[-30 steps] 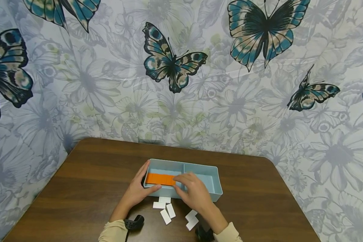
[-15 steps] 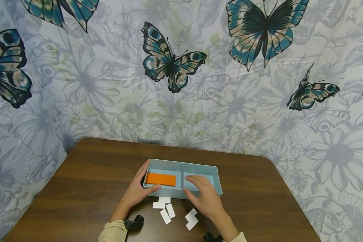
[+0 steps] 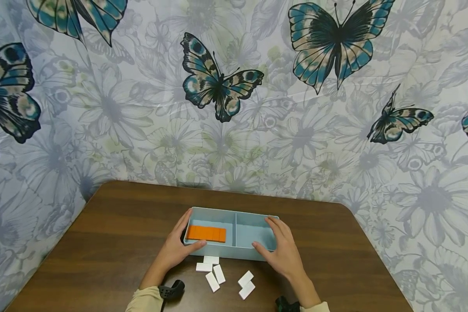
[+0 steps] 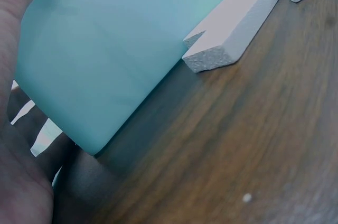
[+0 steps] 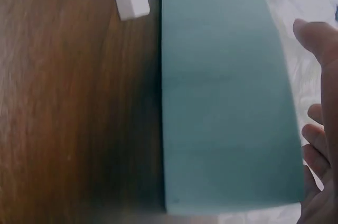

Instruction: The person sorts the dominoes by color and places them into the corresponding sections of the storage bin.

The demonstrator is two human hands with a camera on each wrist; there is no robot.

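Clearly, we see the left hand (image 3: 175, 248) holding the left end of the light-blue box (image 3: 234, 252), the thumb over the near rim and the fingers along the end wall. The right hand (image 3: 285, 255) is spread at the right end, with thumb apart from fingers; whether it touches the box, we cannot tell. Both forearms reach forward from the near side, in beige sleeves (image 3: 145, 300). Between the hands, orange pieces (image 3: 206, 234) lie in a row in the left compartment. Nearer to us, four white blocks (image 3: 204, 267) and, further right, two more white blocks (image 3: 247, 290) lie on the brown worktop (image 3: 140, 221).
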